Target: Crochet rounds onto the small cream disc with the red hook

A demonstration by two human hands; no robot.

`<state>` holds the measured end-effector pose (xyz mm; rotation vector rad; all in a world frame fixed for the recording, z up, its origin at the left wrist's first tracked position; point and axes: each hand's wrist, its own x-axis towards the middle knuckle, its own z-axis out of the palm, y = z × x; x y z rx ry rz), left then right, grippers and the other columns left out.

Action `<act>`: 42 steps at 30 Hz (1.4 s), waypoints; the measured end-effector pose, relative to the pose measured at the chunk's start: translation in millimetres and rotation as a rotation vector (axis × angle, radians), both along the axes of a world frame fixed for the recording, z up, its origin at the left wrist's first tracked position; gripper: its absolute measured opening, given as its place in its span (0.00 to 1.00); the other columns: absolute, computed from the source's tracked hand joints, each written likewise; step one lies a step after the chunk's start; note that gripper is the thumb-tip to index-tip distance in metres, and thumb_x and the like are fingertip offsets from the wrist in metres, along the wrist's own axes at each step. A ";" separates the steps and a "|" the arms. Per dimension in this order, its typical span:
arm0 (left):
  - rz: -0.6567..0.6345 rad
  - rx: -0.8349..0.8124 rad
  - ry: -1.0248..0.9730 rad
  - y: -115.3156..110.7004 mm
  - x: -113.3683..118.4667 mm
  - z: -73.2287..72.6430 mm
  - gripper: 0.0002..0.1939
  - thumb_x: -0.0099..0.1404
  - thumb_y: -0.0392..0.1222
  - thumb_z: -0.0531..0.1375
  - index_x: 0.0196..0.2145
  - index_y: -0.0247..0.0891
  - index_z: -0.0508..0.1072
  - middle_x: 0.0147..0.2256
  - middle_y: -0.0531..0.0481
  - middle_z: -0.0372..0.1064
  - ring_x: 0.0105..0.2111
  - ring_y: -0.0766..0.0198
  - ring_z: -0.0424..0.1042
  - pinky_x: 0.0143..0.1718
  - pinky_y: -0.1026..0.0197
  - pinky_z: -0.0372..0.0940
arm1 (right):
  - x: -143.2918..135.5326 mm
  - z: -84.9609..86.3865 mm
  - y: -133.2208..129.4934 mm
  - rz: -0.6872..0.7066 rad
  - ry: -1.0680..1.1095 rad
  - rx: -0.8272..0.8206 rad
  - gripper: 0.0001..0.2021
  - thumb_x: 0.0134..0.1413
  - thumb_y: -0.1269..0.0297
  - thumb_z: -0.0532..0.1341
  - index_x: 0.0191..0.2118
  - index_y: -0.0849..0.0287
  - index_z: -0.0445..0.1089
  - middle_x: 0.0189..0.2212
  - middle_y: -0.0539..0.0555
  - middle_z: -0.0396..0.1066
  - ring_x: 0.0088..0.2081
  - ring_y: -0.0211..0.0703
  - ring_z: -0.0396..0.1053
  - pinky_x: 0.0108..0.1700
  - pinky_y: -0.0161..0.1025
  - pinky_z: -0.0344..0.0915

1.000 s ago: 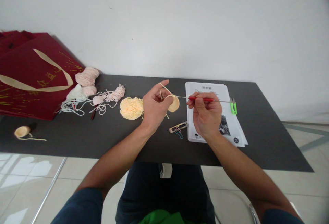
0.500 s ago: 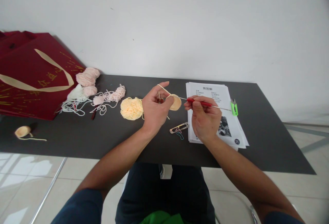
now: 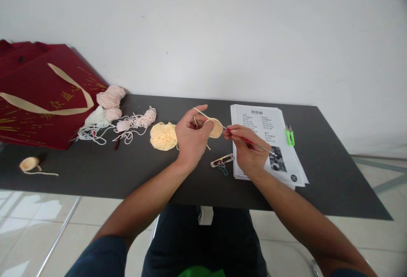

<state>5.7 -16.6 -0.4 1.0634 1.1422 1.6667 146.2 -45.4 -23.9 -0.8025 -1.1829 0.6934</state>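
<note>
My left hand (image 3: pixel 193 138) pinches a small round piece of pale yellow crochet (image 3: pixel 216 129), with a strand of yarn (image 3: pixel 202 112) stretched over its raised index finger. In my right hand (image 3: pixel 249 148) is a crochet hook (image 3: pixel 249 142) with a red grip and metal ends. The hook's tip reaches the upper edge of the crochet piece, at the yarn. Just left of my left hand sits a ball of pale yellow yarn (image 3: pixel 163 136). Below the crochet piece, thread snips (image 3: pixel 221 160) lie on the dark table beside small stitch markers (image 3: pixel 224 169).
Printed sheets (image 3: pixel 254 114) lie under my right hand, with green-handled snips (image 3: pixel 289 136) at their right edge. Further left are pink yarn (image 3: pixel 110 97), white yarn (image 3: pixel 94 118) and a dark red bag (image 3: pixel 34 82). Another small crochet piece (image 3: pixel 29 164) lies near the table's left front.
The hook has tilted, its back end swinging down and its tip moving left-down along the crochet edge. My right hand has turned and shifted slightly down-left. My left hand keeps its hold.
</note>
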 end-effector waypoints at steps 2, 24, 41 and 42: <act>-0.007 -0.008 -0.041 0.8 0.5 0.5 0.20 0.55 0.34 0.69 0.47 0.42 0.79 0.29 0.58 0.72 0.25 0.71 0.66 0.30 0.66 0.66 | 1.1 -1.4 1.3 0.027 -0.002 0.006 0.06 0.58 0.67 0.70 0.38 0.47 0.83 0.42 0.52 0.83 0.37 0.45 0.82 0.41 0.48 0.83; -0.306 -0.211 -0.458 8.3 -1.3 5.4 0.33 0.49 0.37 0.76 0.54 0.38 0.75 0.27 0.59 0.75 0.27 0.71 0.71 0.39 0.63 0.65 | -2.5 -9.0 5.2 0.012 0.035 -0.128 0.09 0.56 0.63 0.72 0.43 0.44 0.83 0.43 0.49 0.84 0.32 0.41 0.79 0.34 0.43 0.79; -0.188 -0.091 0.003 6.1 -3.5 0.6 0.35 0.52 0.34 0.68 0.60 0.38 0.75 0.27 0.58 0.74 0.24 0.70 0.67 0.30 0.65 0.63 | 15.3 22.1 6.6 0.004 0.006 -0.030 0.06 0.57 0.63 0.71 0.35 0.52 0.74 0.35 0.49 0.80 0.27 0.36 0.74 0.28 0.38 0.70; -0.177 -0.064 0.030 5.5 -3.2 0.1 0.34 0.53 0.34 0.68 0.59 0.39 0.75 0.27 0.58 0.74 0.25 0.70 0.67 0.30 0.65 0.63 | 15.3 22.4 5.5 0.006 0.010 -0.028 0.05 0.58 0.63 0.71 0.36 0.51 0.74 0.35 0.49 0.80 0.27 0.36 0.74 0.28 0.38 0.70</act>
